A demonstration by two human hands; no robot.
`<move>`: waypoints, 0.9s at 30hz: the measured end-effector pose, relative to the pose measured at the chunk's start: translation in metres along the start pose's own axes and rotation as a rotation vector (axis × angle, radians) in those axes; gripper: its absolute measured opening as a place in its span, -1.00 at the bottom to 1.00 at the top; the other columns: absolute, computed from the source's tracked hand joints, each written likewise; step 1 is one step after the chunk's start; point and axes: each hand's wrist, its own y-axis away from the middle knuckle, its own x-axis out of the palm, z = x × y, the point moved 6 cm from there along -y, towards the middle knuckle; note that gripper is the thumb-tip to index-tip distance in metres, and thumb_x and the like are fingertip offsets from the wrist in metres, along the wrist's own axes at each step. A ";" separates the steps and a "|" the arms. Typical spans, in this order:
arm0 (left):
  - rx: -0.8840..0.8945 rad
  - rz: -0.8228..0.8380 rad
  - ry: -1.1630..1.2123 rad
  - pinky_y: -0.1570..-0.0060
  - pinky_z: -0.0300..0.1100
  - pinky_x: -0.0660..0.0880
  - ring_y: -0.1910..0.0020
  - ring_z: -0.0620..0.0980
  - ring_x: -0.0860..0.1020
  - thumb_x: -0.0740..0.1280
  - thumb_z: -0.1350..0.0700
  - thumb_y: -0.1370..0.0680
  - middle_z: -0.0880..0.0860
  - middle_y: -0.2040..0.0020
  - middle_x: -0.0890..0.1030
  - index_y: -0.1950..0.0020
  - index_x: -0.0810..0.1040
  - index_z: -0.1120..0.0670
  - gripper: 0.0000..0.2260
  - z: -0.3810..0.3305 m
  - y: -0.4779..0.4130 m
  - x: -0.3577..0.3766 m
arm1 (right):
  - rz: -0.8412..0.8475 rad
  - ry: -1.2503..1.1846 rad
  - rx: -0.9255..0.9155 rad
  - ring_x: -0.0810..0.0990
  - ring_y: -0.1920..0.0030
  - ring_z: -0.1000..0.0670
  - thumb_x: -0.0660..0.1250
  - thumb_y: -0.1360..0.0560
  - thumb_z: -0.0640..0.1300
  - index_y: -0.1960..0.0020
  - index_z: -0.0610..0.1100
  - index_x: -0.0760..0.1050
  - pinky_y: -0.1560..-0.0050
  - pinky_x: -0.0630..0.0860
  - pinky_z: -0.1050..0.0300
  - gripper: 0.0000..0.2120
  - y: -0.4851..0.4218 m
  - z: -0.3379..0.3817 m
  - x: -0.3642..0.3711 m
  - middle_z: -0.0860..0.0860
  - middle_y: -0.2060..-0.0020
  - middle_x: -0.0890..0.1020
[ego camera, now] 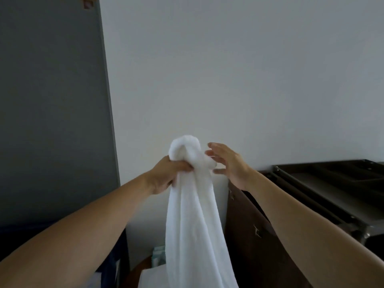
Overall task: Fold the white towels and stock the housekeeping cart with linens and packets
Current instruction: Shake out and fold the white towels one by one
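Both bare forearms reach in from the bottom corners and meet mid-frame. Between them hangs the white towel [193, 215], a long, soft, unfolded drape. It widens toward the bottom edge and runs out of view there. Its cloth is plain white with a fine terry texture, gathered into loose vertical folds.

The left hand [166, 175] grips the towel just under its top, the fingers [182, 166] curled tightly round the gathered cloth. Above that grip the fabric bunches into a rounded knob that loops over on itself.

The right hand [230, 165] is held just beside this knob with the palm turned toward it. Its fingers [216, 147] are straight and spread, and the thumb points at the cloth. Whether the fingertips touch the towel cannot be told.

Low behind the towel, a pale teal item [159, 256] peeks out, too hidden to name.

To the right stands the housekeeping cart [249, 235], dark brown, with a metal rail and a shallow top tray. The towel hangs to its left, apart from it.

Farther back are a grey panel [52, 100] on the left and a plain white wall [228, 69].
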 end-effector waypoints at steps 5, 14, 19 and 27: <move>0.064 0.085 0.174 -0.20 0.19 0.55 -0.19 0.21 0.62 0.37 0.19 -0.54 0.22 -0.20 0.64 -0.31 0.55 0.18 -0.66 -0.038 -0.003 -0.010 | 0.280 -0.047 0.179 0.61 -0.26 -0.12 0.39 -0.49 0.14 -0.39 -0.02 0.47 -0.25 0.54 -0.14 -0.48 0.011 -0.039 0.014 -0.06 -0.25 0.63; -0.056 -0.133 0.011 -0.09 0.18 0.60 -0.08 0.23 0.66 0.45 0.24 -0.47 0.18 -0.13 0.67 -0.27 0.54 0.11 -0.63 0.009 0.004 -0.053 | -0.217 0.201 -0.064 0.70 0.05 -0.08 0.40 -0.57 -0.06 -0.04 -0.12 0.64 -0.04 0.64 -0.06 -0.86 -0.004 0.000 -0.012 -0.13 -0.01 0.71; -0.156 0.074 -0.118 -0.19 0.10 0.57 -0.14 0.14 0.65 0.49 0.22 -0.46 0.13 -0.20 0.65 -0.32 0.51 0.08 -0.56 0.010 0.009 -0.022 | -0.099 0.285 -0.197 0.61 0.13 -0.03 0.37 -0.57 -0.13 0.02 -0.17 0.61 0.06 0.54 0.02 -0.89 -0.011 0.020 0.006 -0.05 0.15 0.65; -0.042 -0.168 0.093 -0.20 0.16 0.54 -0.12 0.23 0.63 0.32 0.23 -0.58 0.22 -0.15 0.67 -0.22 0.60 0.21 -0.77 -0.014 0.003 -0.025 | -0.052 0.057 0.014 0.40 0.43 -0.03 0.28 -0.16 -0.24 0.30 -0.19 0.44 0.49 0.28 0.29 -0.88 -0.002 0.011 -0.011 -0.05 0.43 0.44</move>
